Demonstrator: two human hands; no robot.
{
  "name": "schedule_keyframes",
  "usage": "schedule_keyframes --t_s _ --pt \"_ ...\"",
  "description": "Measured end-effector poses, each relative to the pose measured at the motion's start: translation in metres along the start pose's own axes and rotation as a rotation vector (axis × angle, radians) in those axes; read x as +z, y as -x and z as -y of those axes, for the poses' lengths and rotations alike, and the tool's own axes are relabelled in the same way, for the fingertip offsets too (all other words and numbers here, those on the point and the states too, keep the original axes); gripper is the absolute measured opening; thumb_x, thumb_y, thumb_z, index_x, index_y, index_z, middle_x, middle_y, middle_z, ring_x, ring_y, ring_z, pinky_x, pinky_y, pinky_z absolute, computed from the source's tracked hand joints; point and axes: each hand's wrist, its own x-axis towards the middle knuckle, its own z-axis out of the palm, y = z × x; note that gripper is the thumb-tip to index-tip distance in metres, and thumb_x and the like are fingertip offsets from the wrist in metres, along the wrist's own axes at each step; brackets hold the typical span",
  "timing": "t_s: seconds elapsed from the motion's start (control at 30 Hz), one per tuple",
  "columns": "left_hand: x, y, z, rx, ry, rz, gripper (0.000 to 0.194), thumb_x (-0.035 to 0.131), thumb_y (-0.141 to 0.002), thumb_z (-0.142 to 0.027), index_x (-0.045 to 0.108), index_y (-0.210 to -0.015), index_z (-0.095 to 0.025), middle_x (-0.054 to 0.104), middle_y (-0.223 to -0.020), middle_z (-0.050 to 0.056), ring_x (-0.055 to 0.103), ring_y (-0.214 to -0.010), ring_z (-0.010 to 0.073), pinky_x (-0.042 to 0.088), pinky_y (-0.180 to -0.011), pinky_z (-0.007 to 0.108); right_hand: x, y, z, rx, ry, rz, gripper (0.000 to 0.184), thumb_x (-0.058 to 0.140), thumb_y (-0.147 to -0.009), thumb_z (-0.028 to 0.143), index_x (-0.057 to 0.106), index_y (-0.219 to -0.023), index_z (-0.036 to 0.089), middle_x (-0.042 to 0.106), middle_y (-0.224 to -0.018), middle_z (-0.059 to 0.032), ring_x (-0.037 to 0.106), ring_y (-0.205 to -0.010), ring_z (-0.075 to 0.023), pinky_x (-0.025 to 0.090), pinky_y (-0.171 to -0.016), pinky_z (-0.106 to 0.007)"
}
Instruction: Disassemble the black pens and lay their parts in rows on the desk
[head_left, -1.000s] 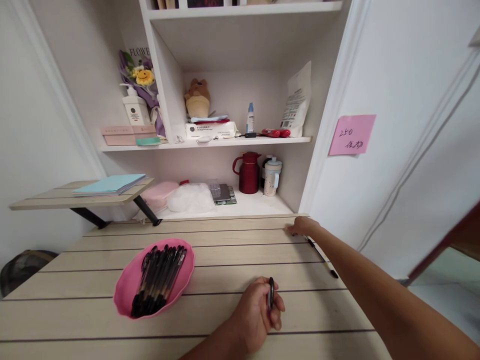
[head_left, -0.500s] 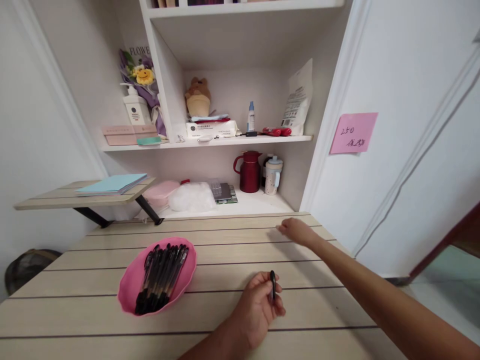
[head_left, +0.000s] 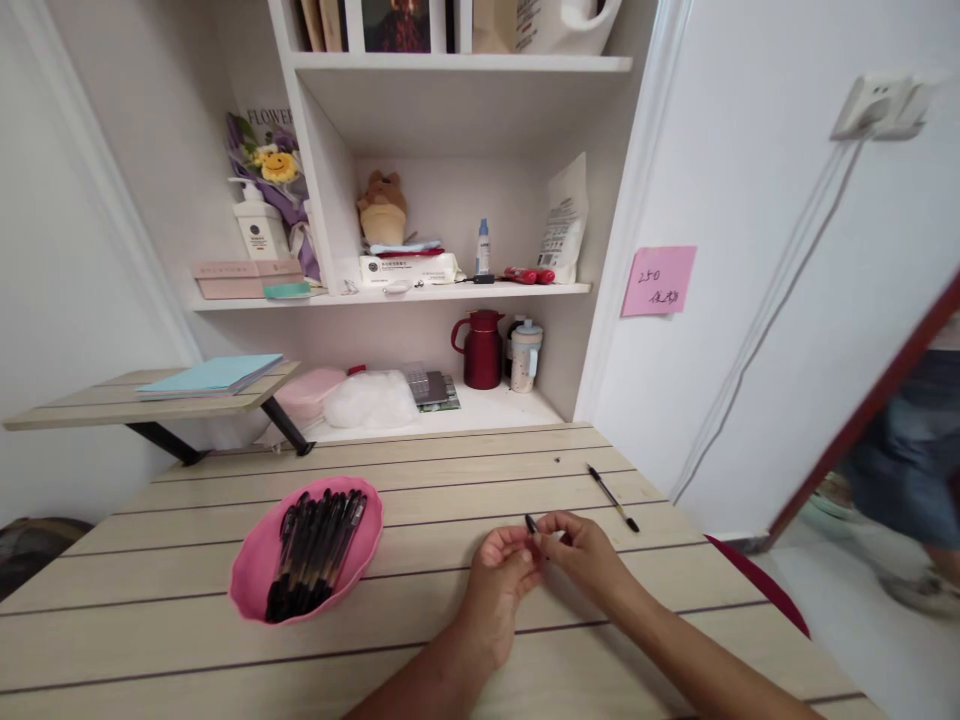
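My left hand point(head_left: 501, 572) and my right hand point(head_left: 583, 552) meet over the middle of the wooden table point(head_left: 187, 640). Both pinch a small black pen part point(head_left: 531, 524) between their fingertips. A thin black pen refill point(head_left: 613, 497) lies on the table just beyond my right hand. To the left sits a pink bowl point(head_left: 247, 590) filled with several black pens point(head_left: 315, 550). A tiny dark speck point(head_left: 557, 460) lies farther back on the table.
White shelves behind the table hold a red jug point(head_left: 480, 348), a pale cup point(head_left: 525, 354), a plush toy and bottles. A raised wooden stand point(head_left: 135, 400) with a blue notebook is at left. A pink note point(head_left: 658, 281) sticks to the wall. A person's legs point(head_left: 911, 480) pass at right.
My right hand has come back from the far table edge to meet my left hand at the pen part. The refill now lies uncovered. The camera has tilted up and right.
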Motion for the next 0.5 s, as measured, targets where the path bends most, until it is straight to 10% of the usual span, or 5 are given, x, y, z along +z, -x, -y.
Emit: schedule_keyframes --t_s 0.27,0.5 --pt "-0.002 0.001 0.001 -0.013 -0.091 0.019 0.021 0.065 -0.062 -0.020 0.057 -0.080 -0.013 0.060 -0.090 0.009 0.056 -0.083 0.0168 0.040 -0.080 0.033 -0.074 -0.064 -0.020 0.230 0.837 -0.163 0.018 0.050 -0.069 0.036 0.058 -0.071 0.021 0.065 -0.075 -0.0046 0.058 -0.070 -0.0177 0.036 -0.055 -0.024" --pt "-0.005 -0.003 0.005 -0.011 -0.179 0.052 0.019 0.065 -0.063 -0.019 0.059 -0.079 -0.013 0.061 -0.087 0.009 0.056 -0.078 0.0159 0.040 -0.078 0.033 -0.063 -0.093 -0.036 0.270 0.946 -0.175 0.022 0.051 -0.071 0.033 0.058 -0.086 0.018 0.063 -0.093 -0.0112 0.058 -0.087 -0.0231 0.039 -0.063 -0.028"
